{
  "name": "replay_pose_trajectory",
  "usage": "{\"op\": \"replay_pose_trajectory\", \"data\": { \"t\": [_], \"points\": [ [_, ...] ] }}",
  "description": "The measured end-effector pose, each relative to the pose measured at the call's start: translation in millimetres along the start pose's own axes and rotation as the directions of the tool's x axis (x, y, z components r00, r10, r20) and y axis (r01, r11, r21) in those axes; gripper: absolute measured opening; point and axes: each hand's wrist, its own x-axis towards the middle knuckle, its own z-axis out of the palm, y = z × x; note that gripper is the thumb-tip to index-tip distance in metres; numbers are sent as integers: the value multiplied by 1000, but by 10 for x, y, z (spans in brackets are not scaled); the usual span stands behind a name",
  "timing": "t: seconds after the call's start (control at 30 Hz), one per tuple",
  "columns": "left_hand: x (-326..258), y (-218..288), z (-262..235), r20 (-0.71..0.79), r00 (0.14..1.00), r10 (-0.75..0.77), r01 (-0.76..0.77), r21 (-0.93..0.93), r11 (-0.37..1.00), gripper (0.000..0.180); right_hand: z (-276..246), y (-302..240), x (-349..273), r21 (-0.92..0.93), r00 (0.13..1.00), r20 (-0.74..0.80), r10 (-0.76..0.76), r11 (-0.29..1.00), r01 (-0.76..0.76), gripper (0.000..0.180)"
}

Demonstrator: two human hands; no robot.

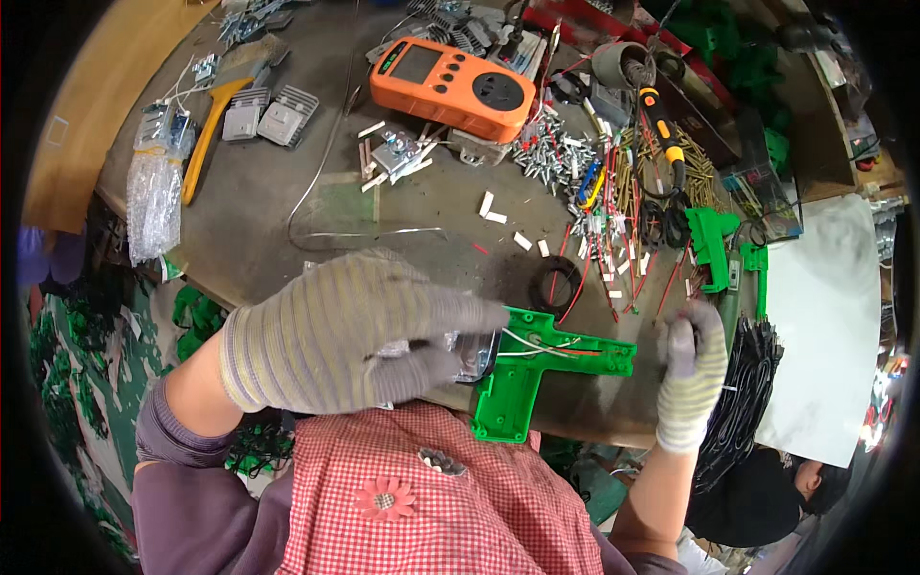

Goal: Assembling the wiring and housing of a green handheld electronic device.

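Note:
My left hand, in a striped grey-yellow glove, grips the left end of a green plastic tool housing between fingers and thumb. The housing is an open half shell with white and red wires lying inside. At its gripped end sits a clear, dark-rimmed piece, partly covered by the thumb. Off the housing's right end, my gloved right hand is raised with its fingers curled together. Whatever its fingertips may hold is too small and blurred to make out.
An orange meter stands at the back, with loose screws and red wires right of it. A yellow-handled brush lies left. Black cables hang by the right edge. Another person's dark-covered head is at lower right.

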Motion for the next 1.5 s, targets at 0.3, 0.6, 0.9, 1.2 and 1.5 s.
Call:
{"op": "replay_pose_trajectory", "data": {
  "t": [0.3,0.6,0.9,1.2,1.5],
  "points": [
    [172,-126,439,-46,982,184,-144,449,882,35,369,-309,-414,-25,907,325,-269,956,292,23],
    [190,-163,443,66,979,194,-203,435,877,34,498,-379,-363,-157,842,383,-380,872,464,18],
    [179,-135,420,106,981,163,-193,451,871,45,593,-448,-289,-203,843,456,-285,889,410,14],
    [1,91,373,64,997,-34,-32,811,584,54,519,-602,-149,-197,703,405,-585,695,692,54],
    [-27,332,421,79,989,122,-127,872,472,36,316,-349,-223,63,631,701,-333,910,410,48]
  ]
}}
